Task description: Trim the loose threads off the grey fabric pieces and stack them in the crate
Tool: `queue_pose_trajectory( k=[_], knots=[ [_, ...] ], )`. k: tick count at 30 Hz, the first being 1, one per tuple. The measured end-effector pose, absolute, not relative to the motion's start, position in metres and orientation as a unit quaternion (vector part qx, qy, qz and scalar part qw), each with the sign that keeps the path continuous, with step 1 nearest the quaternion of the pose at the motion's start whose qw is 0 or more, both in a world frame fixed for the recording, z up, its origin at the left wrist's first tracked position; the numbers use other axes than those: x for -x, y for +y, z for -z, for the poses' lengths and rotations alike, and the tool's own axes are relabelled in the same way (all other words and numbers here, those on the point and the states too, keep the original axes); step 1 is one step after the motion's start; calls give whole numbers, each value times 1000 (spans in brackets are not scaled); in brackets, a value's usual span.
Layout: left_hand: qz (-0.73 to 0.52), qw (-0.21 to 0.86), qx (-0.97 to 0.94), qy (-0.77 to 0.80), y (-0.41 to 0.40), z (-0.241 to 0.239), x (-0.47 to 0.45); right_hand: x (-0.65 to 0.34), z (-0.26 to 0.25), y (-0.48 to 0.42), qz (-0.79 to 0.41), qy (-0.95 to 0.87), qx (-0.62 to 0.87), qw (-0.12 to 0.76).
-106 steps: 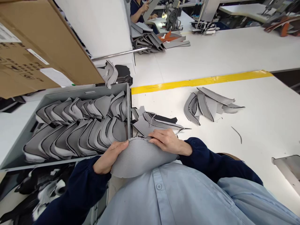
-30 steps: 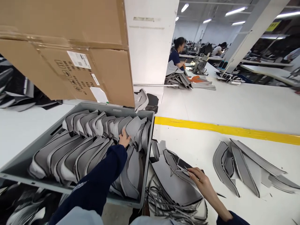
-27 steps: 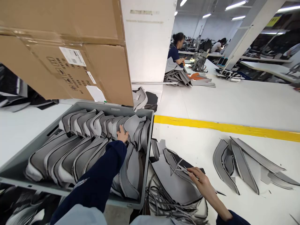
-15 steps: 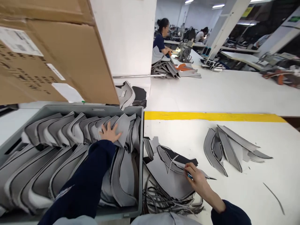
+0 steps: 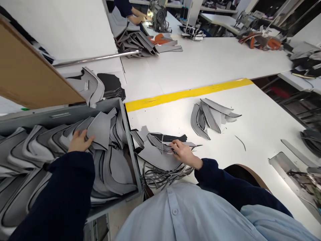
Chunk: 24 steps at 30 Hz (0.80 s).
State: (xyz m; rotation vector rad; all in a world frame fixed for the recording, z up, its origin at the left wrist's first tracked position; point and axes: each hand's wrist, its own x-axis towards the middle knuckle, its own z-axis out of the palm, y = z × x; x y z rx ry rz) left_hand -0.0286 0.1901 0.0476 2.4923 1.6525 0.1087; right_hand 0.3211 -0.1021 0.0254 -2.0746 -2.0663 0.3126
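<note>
My left hand [image 5: 81,140] rests in the grey plastic crate [image 5: 134,147], its fingers apart and slightly bent against the curved grey fabric pieces. Just right of its thumb stands a flat grey piece [image 5: 100,129] with a dark edge. On the table, my right hand [image 5: 184,154] is closed over a small pile of cut grey panels [image 5: 157,155]. The small blue tool seen in it half a second ago is now hidden by the fingers. A black piece [image 5: 170,137] and a thin pale strip lie beside those fingertips. Narrow trimmed strips [image 5: 160,177] are heaped below.
More grey curved pieces [image 5: 209,117] lie farther right on the white table. Yellow tape [image 5: 185,95] crosses the tabletop. A cardboard box [image 5: 32,73] overhangs the crate's back left. Behind are stacked grey panels [image 5: 136,43], and a co-worker's arms [image 5: 136,15] at a sewing machine [image 5: 159,16].
The view has turned right and down. My left hand's spread fingers have drawn in and bent over the crate's pieces. My right hand stays closed at the panel pile.
</note>
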Motion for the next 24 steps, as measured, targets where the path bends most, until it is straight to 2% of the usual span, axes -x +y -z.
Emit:
queue_pose_trajectory(
  k=[3,7,11,18,20,24],
  knots=[
    [-54,86,-842,530,159,-65,9,-321,-23,-93,-108,-696,706,77],
    [-98,126,-921,355,100,-84,-31,-338,-30,-85,-117,-710,691,76],
    [-113,116,-953,255,50,-100,-63,-363,-61,-82,-96,-710,687,118],
    [-114,69,-972,196,5,-117,-99,-375,-109,-105,-90,-731,642,214],
    [-115,63,-975,179,-4,-122,-106,-372,-115,-113,-133,-732,619,253],
    [-128,75,-974,173,-16,-135,-111,-365,-113,-121,-365,-646,544,391]
  ],
)
